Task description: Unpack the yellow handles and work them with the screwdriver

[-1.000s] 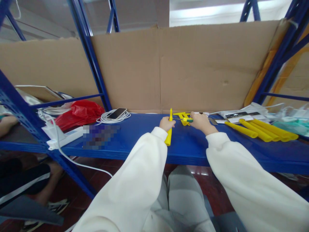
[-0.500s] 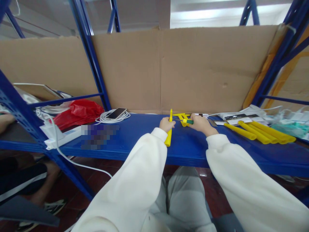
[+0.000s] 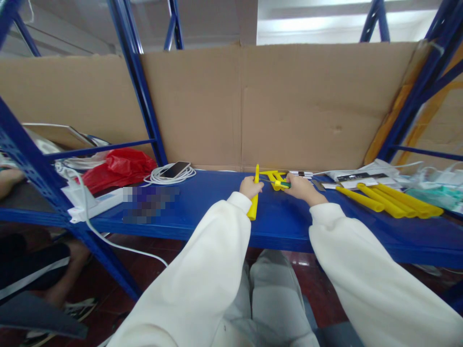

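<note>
My left hand (image 3: 250, 187) is closed around a long yellow piece (image 3: 253, 207), which points away from me over the blue shelf (image 3: 213, 193). In my right hand (image 3: 301, 188) is a screwdriver (image 3: 283, 184) with a green and yellow handle. Its thin shaft reaches left to the yellow piece near my left fingers; the contact point is too small to make out. Just behind the screwdriver, smaller yellow parts (image 3: 272, 174) lie on the shelf.
Several yellow tubes (image 3: 388, 199) lie at the right. At the left are a phone (image 3: 176, 169) on a coiled white cable, a red bag (image 3: 117, 168) and a white power strip (image 3: 96, 206). Cardboard (image 3: 282, 106) stands behind. Another person's hand (image 3: 10, 179) shows at the far left.
The view has shifted very slightly. Both hands keep their holds and almost the same positions.
</note>
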